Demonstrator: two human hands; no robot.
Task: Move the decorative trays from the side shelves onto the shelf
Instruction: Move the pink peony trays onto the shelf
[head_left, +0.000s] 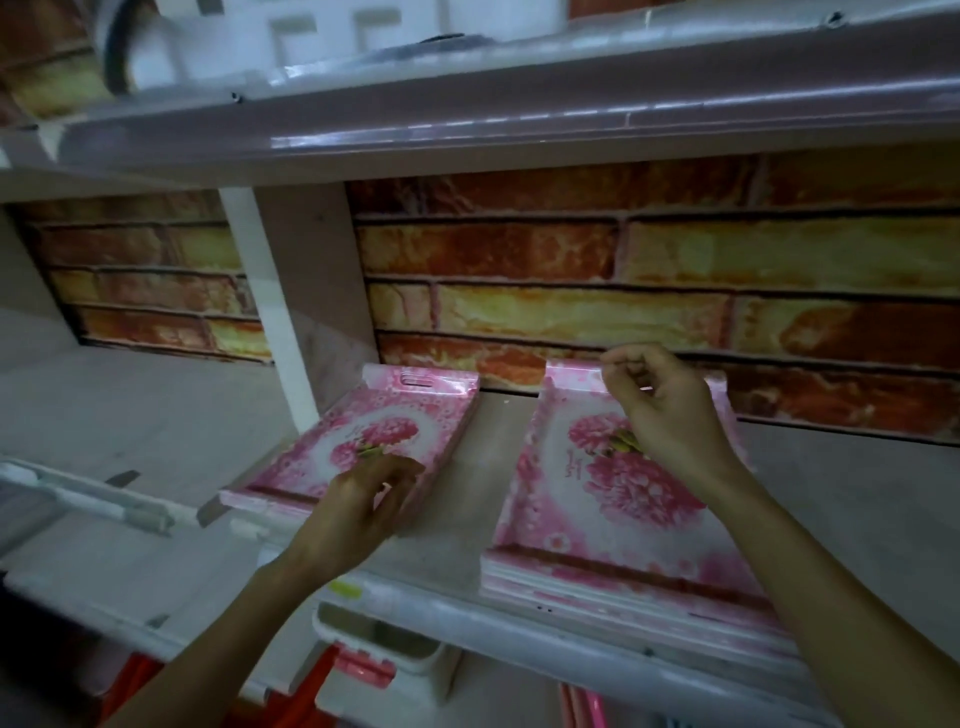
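Pink floral plastic-wrapped tray stacks lie on the pale shelf (498, 441): left stack (363, 436) against the divider, right stack (613, 499) overhanging the front edge, bare shelf between. Left hand (358, 504) hovers over the left stack, grip loosely curled, holding nothing; right hand (660, 410) above the right stack, fingers loosely bent, nothing held.

dim, warm indoor light leaves the scene murky, with the arms and the area below the shelf front in deep shadow. pale glare streaks run along the glossy edge of the upper shelf (519, 130). wide-angle distortion bows the shelf lines toward the frame edges, and the top left corner is smeared with blur.
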